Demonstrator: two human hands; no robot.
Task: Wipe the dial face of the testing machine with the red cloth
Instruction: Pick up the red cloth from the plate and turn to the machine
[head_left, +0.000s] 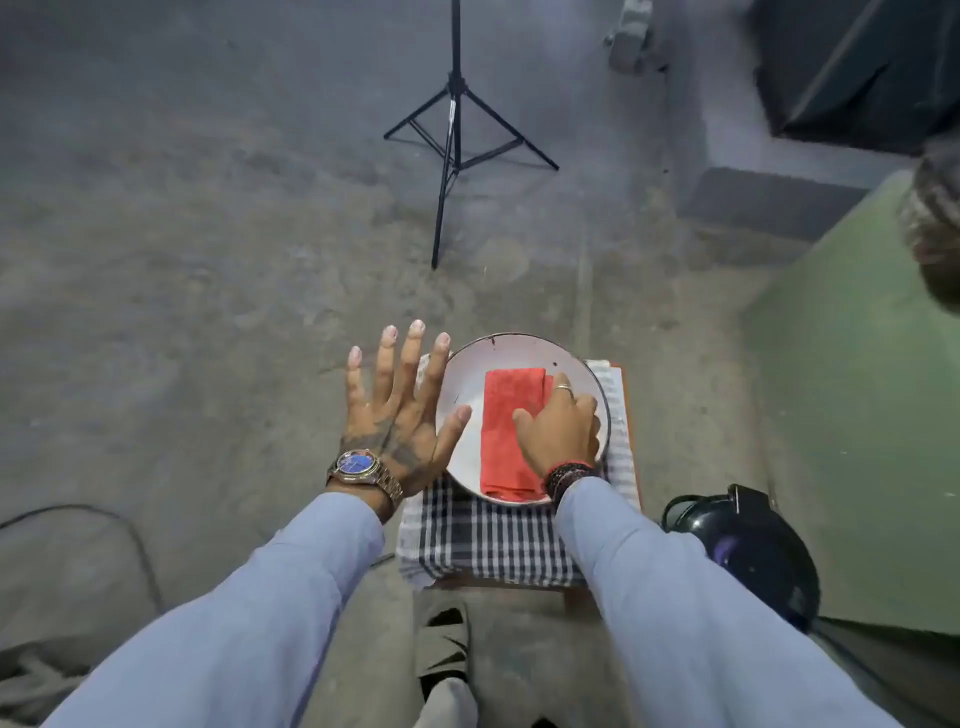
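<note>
Inside one white bowl (470, 374) lies one folded red cloth (506, 431), under the right hand (561, 431) whose fingers press it; left hand (397, 410) fingers spread apart beside the rim.

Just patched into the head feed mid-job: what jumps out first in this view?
The folded red cloth stands out most, lying in a white round dish on a checked cloth at centre, with the right hand resting on it. Beside the dish, the left hand is spread open, fingers splayed, empty. Farther off, a black tripod stands on the grey floor.
</note>
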